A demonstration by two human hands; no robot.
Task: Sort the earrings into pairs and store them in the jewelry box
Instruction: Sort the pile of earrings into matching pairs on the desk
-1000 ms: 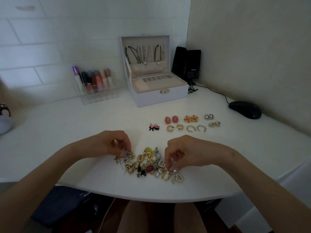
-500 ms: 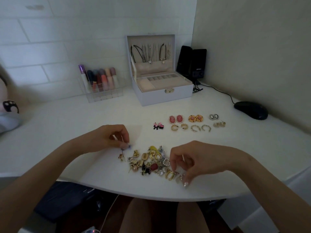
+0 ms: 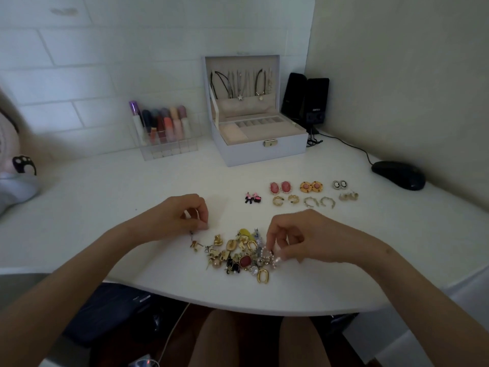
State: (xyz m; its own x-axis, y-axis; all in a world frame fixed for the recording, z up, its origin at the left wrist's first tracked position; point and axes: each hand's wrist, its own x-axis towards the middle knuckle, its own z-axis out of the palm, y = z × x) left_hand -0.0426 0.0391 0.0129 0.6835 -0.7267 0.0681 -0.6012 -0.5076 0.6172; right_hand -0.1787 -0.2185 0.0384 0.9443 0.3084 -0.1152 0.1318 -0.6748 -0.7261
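Seven pairs [image 3: 304, 193] lie sorted beyond the grips; the pile [image 3: 235, 255] beneath awaits. The right hand [image 3: 304, 237] pinches a pearl earring [image 3: 272, 256]. I cannot tell the left hand's [image 3: 182, 215] hold.

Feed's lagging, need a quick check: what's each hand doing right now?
Left hand: pinching a small earring, details unclear.
Right hand: pinching a pearl earring.

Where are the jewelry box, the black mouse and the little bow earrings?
jewelry box [image 3: 251, 154]: head view, front wall.
black mouse [image 3: 398, 174]: head view, its back.
bow earrings [image 3: 253, 198]: head view, pair's middle.
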